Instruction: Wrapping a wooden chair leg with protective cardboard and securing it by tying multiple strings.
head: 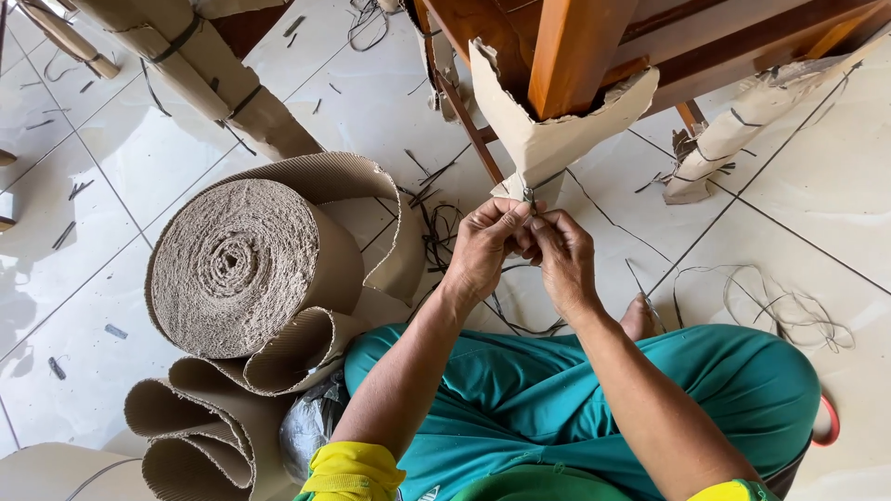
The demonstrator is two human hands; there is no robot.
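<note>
Knees in teal trousers point(575, 390) fill the near edge; the person sits on the white tiled floor point(817, 213), yellow cuffs just visible at the bottom.

Left hand point(483, 249) and right hand point(561, 260) meet just beyond the knees, knuckles touching. Both are closed to a pinch, fingertips pressed on a thin dark strap point(528, 197) at the point where it meets the lower tip of the cardboard wrap point(548, 139). Whether the strap is knotted, twisted or only held, I cannot tell; the fingers hide it.

The wrap is folded round a wooden furniture leg point(571, 56), its torn upper edge flaring open on both sides.

Left of the hands: a large roll of corrugated cardboard point(241, 269), loose curled offcuts point(204, 436) in front of it. Strap scraps point(436, 223) lie scattered on the tiles, and a tangle of strap point(789, 315) sits to the right. Farther off, other wrapped legs point(200, 70) top left and one point(752, 130) at right.

Risks, as judged:
- Pinch is small and at the very tip of the wrap; a slip of either hand would likely let the cardboard spring open.
- Hard pull could tear the cardboard, already ragged at the top.
- Thin strap under tension may cut into the fingertips.
- Loose strap near the bare foot point(639, 320) could snag it.
</note>
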